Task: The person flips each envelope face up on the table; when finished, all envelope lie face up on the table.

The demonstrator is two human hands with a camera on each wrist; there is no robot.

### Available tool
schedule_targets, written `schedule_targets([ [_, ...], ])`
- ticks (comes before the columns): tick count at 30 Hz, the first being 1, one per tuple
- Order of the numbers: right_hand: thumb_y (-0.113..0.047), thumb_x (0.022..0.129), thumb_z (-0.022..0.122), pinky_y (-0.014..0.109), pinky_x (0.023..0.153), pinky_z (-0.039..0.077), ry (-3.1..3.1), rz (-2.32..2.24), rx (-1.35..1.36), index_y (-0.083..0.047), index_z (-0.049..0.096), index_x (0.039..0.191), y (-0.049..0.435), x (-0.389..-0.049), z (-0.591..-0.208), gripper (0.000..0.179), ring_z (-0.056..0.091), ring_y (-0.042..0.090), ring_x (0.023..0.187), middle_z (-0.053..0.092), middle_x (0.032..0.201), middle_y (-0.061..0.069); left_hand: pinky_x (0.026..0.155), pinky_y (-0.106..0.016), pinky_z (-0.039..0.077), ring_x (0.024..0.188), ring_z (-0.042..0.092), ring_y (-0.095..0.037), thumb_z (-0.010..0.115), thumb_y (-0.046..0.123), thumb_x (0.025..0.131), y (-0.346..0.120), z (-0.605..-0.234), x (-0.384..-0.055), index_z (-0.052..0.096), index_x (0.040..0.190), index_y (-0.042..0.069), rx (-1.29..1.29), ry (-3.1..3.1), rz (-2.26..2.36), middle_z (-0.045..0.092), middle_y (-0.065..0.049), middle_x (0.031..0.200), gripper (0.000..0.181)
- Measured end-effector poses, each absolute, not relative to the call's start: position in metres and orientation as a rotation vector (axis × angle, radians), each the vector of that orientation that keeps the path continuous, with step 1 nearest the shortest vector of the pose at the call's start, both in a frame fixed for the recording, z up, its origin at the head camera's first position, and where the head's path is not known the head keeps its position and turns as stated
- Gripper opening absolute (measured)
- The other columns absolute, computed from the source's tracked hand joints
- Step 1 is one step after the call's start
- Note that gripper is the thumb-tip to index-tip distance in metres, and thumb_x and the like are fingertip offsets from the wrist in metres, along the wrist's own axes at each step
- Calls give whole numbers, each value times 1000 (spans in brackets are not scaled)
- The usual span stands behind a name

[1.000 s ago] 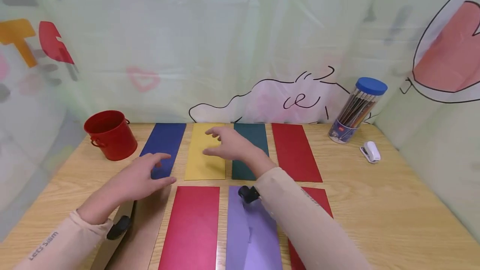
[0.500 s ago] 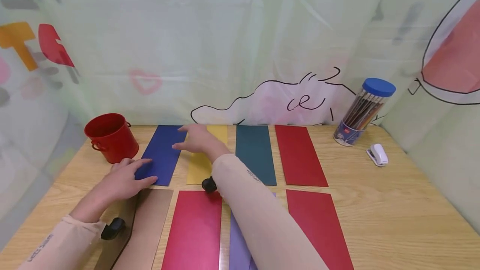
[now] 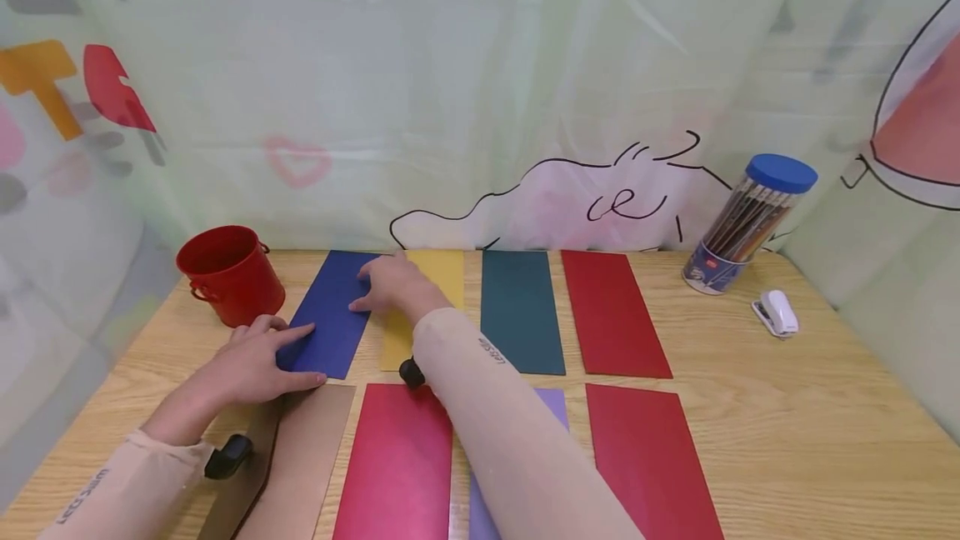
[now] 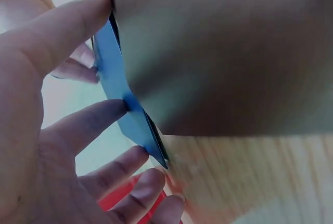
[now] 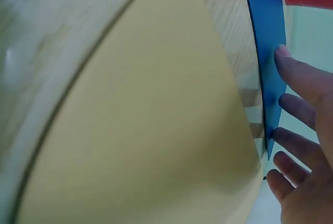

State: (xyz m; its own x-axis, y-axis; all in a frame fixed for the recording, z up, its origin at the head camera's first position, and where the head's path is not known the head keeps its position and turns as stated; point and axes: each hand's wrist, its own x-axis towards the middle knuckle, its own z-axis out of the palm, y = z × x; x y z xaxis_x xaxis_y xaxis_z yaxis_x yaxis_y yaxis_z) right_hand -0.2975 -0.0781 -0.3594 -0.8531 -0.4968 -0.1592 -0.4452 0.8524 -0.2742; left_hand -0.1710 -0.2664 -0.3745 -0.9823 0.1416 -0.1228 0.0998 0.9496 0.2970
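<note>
A flat blue card (image 3: 341, 307) lies at the back left of the table, between both hands. My left hand (image 3: 251, 365) has its fingers spread over the card's left side and near corner; in the left wrist view its fingertips (image 4: 136, 154) touch the blue card. From the other side, my right hand (image 3: 397, 286) reaches over the yellow card (image 3: 442, 273), fingertips at the blue card's right edge. In the right wrist view, the right fingers (image 5: 299, 73) are extended along the blue card. Below the left hand lies a brown card (image 3: 307, 448) with a dark line along it.
A red bucket (image 3: 232, 277) stands left of the blue card. Dark green (image 3: 522, 315) and red cards (image 3: 615, 315) continue the back row. Pink (image 3: 393, 465), purple (image 3: 553, 402) and red cards lie in front. A pencil jar (image 3: 742, 227) and white stapler (image 3: 776, 312) stand at right.
My right hand has moved left from above the yellow card to the blue card's right edge. My left hand has shifted slightly left and settled at the blue card's left side.
</note>
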Motion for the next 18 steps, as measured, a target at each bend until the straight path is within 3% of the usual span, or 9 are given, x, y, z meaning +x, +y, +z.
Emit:
schedule_targets([
  [12, -51, 88, 74, 43, 108, 38, 2790, -412, -630, -18, 48, 151, -75, -299, -364, 76, 32, 27, 138, 47, 150, 3, 79, -56, 52, 116, 40, -51, 81, 60, 74, -269, -374, -173, 57, 141, 2, 189, 2970, 450, 44, -31, 131, 92],
  [18, -57, 85, 73, 45, 106, 40, 2789, -414, -577, -18, 44, 153, -70, -301, -366, 84, 31, 25, 137, 46, 151, 2, 74, -48, 54, 109, 49, -42, 82, 59, 73, -266, -371, -174, 59, 140, 3, 188, 2976, 406, 52, -25, 122, 90],
])
